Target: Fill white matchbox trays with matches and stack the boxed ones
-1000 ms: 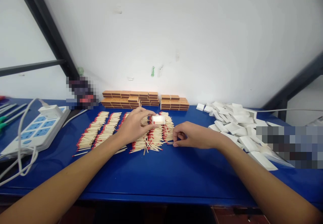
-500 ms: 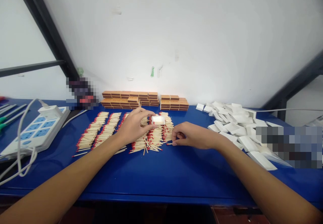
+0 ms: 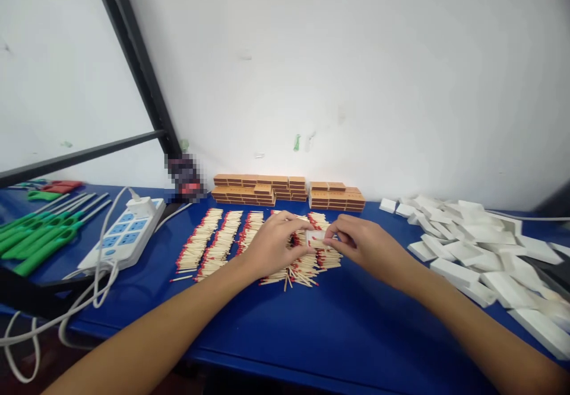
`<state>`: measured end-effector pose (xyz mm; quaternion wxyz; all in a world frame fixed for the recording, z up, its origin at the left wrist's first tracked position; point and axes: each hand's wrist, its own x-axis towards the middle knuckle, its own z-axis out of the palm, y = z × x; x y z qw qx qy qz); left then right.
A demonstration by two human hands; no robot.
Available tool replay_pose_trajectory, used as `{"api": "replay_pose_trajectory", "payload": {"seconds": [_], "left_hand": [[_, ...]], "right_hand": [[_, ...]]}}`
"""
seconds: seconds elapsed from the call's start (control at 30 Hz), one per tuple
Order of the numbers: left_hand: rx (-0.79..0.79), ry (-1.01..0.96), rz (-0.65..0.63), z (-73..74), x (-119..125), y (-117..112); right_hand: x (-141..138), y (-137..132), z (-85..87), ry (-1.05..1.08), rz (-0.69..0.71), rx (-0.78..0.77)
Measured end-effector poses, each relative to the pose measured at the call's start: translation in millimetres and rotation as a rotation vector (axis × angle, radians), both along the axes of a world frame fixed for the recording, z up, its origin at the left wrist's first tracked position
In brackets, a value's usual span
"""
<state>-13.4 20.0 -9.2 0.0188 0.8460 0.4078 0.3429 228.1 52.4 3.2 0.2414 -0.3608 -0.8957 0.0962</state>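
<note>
My left hand [image 3: 276, 245] is closed on a small white matchbox tray [image 3: 314, 236], gripping it between thumb and fingers above the match rows. At the tray's right end, the thumb and fingertips of my right hand [image 3: 363, 245] pinch a match [image 3: 321, 240] over the tray; its red head points left. Beneath and around both hands lie rows of red-headed matches [image 3: 225, 240], with some loose, crossed ones [image 3: 296, 277] at the near end. How many matches the tray holds is too small to tell.
Stacked orange-brown matchboxes [image 3: 243, 193] line the wall. A pile of white trays [image 3: 467, 246] lies on the right of the blue table [image 3: 267, 329]. At left are a white power strip [image 3: 122, 234] with cables and several green-handled tools [image 3: 48, 234].
My right hand has brought a match from the table up to the tray in my left hand. The camera view has turned left, showing more of the green-handled tools.
</note>
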Motion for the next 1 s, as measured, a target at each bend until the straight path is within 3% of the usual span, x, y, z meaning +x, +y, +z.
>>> {"api": "replay_pose_trajectory", "payload": {"seconds": [0.23,0.47,0.53,0.77,1.0], "left_hand": [[-0.016,-0.028,-0.028,0.3,1.2,-0.3],[-0.021,-0.055,0.002,5.1,-5.1,6.7],[-0.016,-0.062,0.026,6.6,-8.8,10.0],[-0.002,-0.054,0.054,7.6,-12.0,12.9],[-0.014,-0.037,0.046,4.7,-9.9,11.5]], "right_hand": [[-5.8,-2.4,-1.4,-0.043,-0.005,0.071],[1.6,2.3,6.5,0.025,-0.029,0.035],[9.0,4.8,11.5,-0.004,-0.035,-0.012],[19.2,8.7,11.9,-0.165,0.16,-0.287],[15.2,2.4,12.2,-0.225,0.188,-0.432]]}}
